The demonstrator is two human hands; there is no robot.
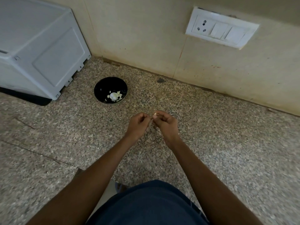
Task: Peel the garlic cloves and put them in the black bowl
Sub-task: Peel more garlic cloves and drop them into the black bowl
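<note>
Surface: speckled granite countertop (211,143) met a beige tiled wall (146,38) along its far edge.
Black bowl: black bowl (110,90) stood on the countertop at 11 o'clock from the hands, well apart from them; it held pale garlic pieces (114,96) gathered toward its near side.
Left hand: left hand (137,125) was raised over the counter, fingers curled, thumb and fingertips pinched together beside the right hand; what they pinched was too small to tell.
Right hand: right hand (165,123) had curled fingers pinching a small pale garlic clove (155,114) at its fingertips, touching or just beside the left fingertips.
Appliance: white appliance (39,46) sat at 10 o'clock, just beside the bowl.
Wall fitting: white socket-and-switch plate (221,30) was mounted at 1 o'clock.
Clothing: dark blue garment (146,205) filled the 6 o'clock edge.
</note>
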